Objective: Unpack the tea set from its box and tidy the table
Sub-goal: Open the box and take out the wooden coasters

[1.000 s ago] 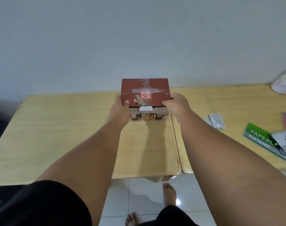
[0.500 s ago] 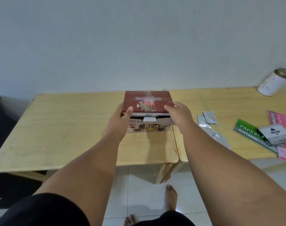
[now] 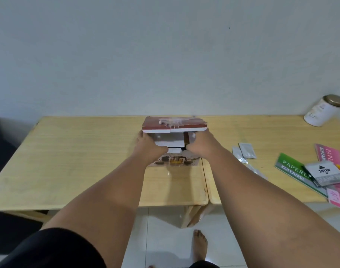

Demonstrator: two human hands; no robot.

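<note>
A red tea set box (image 3: 174,141) sits on the wooden table (image 3: 78,161), at the seam where a second wooden table (image 3: 271,136) butts against it on the right. The box's lid (image 3: 174,124) is lifted, its red top crossed with clear tape and its white edge facing the camera; white inner flaps show beneath it. The front panel carries a printed picture of teapots and cups, too small to read any lettering.

The left hand (image 3: 148,145) grips the box's left side under the raised lid, fingers curled inward against the white flaps. The right hand (image 3: 201,145) clasps the right side in the same way, thumb tucked toward the middle.

On the right table lie two small clear plastic sachets (image 3: 244,154), near the box. Farther right, a green booklet (image 3: 293,172) reads "PAPERLINE" in part and "KUITANSI". On top of it rests a grey-and-white packet (image 3: 325,174) marked "JOYKO". A pink booklet (image 3: 333,171) lies under both, with "PAPER" and "KUITANSI" partly showing. A white canister with a brass-coloured lid (image 3: 323,113) stands at the far right corner near the wall; its label is unreadable.
</note>
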